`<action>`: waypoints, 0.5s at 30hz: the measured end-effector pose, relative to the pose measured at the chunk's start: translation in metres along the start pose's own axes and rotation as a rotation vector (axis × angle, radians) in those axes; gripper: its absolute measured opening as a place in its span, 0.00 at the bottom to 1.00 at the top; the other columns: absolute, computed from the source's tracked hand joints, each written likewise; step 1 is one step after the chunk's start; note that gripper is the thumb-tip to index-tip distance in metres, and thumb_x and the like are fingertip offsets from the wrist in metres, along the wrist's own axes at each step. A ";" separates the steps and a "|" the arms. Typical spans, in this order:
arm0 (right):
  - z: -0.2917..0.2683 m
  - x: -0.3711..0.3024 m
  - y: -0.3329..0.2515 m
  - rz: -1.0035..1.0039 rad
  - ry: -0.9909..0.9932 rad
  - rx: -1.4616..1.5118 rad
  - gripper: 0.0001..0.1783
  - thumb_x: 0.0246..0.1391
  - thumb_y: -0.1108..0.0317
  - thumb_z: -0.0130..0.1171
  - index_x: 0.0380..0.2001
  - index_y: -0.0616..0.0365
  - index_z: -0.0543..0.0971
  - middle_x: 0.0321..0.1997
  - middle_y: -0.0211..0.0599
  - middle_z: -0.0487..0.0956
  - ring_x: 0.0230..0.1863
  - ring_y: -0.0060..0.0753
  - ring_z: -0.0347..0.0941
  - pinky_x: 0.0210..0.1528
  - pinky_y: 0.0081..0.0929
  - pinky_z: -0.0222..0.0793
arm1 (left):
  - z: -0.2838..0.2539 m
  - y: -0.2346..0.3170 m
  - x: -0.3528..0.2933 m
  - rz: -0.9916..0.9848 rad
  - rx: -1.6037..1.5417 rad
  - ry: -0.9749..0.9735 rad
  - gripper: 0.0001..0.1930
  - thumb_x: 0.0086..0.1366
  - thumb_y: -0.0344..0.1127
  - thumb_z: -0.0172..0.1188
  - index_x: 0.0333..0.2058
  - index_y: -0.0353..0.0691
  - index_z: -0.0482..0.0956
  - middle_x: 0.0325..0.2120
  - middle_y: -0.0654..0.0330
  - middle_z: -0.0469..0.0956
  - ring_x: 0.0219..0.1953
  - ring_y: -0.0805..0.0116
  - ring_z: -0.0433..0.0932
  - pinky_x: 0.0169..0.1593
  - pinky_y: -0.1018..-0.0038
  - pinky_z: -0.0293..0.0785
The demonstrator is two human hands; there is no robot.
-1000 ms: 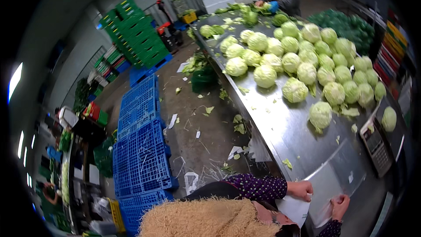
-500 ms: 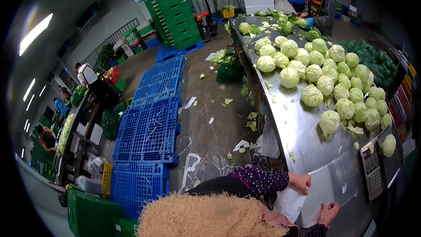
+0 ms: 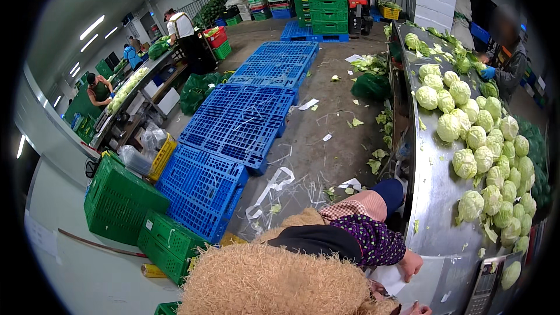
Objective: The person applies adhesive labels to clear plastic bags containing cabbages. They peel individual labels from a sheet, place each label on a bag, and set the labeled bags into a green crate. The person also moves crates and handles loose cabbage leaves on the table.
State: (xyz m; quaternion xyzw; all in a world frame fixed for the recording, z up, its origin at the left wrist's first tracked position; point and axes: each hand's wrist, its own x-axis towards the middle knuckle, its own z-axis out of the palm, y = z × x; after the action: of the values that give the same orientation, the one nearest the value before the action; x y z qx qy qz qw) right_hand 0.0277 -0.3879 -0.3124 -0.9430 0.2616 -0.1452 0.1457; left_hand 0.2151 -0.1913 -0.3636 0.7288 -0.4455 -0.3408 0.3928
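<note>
My left hand [image 3: 411,265], below a purple dotted sleeve, is closed on the edge of a clear plastic bag [image 3: 433,267] lying flat on the steel table. White sheeting [image 3: 389,278] shows just beneath that wrist. At the lower edge of the view is my right hand [image 3: 419,310], mostly cut off, with its fingertips drawn together at the bag's near side. A grey scale with a keypad [image 3: 483,287] stands right of the bag, and a single cabbage [image 3: 511,275] sits beside it. Many pale green cabbages [image 3: 492,199] are heaped farther up the table.
The steel table [image 3: 433,198] runs away on the right; a co-worker with a blue glove [image 3: 487,73] stands at its far end. Blue pallets [image 3: 239,122] and green crates [image 3: 119,201] lie to the left. Loose straps [image 3: 274,186] and leaves litter the floor. Other people work at a far-left table.
My view has swung left, so the table, cabbages and scale now sit farther right and lower. My right hand has slipped mostly out of the lower edge. My left hand stays at the bag.
</note>
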 end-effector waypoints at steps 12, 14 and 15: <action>0.042 -0.001 0.027 0.205 -0.039 0.265 0.22 0.35 0.74 0.72 0.34 0.63 0.71 0.36 0.40 0.69 0.36 0.38 0.65 0.41 0.33 0.64 | -0.009 -0.012 -0.018 0.099 -0.068 0.000 0.19 0.41 0.40 0.66 0.13 0.30 0.68 0.10 0.48 0.62 0.15 0.64 0.60 0.23 0.60 0.59; 0.024 -0.005 0.003 0.279 -0.061 0.283 0.22 0.34 0.74 0.72 0.33 0.63 0.71 0.36 0.40 0.68 0.36 0.39 0.65 0.42 0.33 0.64 | -0.020 0.006 -0.032 0.057 -0.172 -0.012 0.20 0.43 0.40 0.65 0.13 0.29 0.68 0.10 0.47 0.61 0.15 0.64 0.59 0.23 0.61 0.59; 0.025 -0.004 0.009 0.256 -0.038 0.302 0.22 0.33 0.75 0.71 0.33 0.63 0.71 0.36 0.40 0.68 0.36 0.40 0.65 0.42 0.33 0.64 | -0.028 0.017 -0.031 0.038 -0.219 -0.039 0.20 0.44 0.41 0.65 0.14 0.29 0.67 0.10 0.47 0.60 0.15 0.64 0.59 0.23 0.61 0.59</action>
State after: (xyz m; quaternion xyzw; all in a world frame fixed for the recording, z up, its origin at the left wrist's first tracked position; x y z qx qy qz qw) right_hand 0.0289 -0.3879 -0.3389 -0.8721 0.3519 -0.1453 0.3075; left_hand 0.2211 -0.1607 -0.3315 0.6661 -0.4269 -0.3940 0.4679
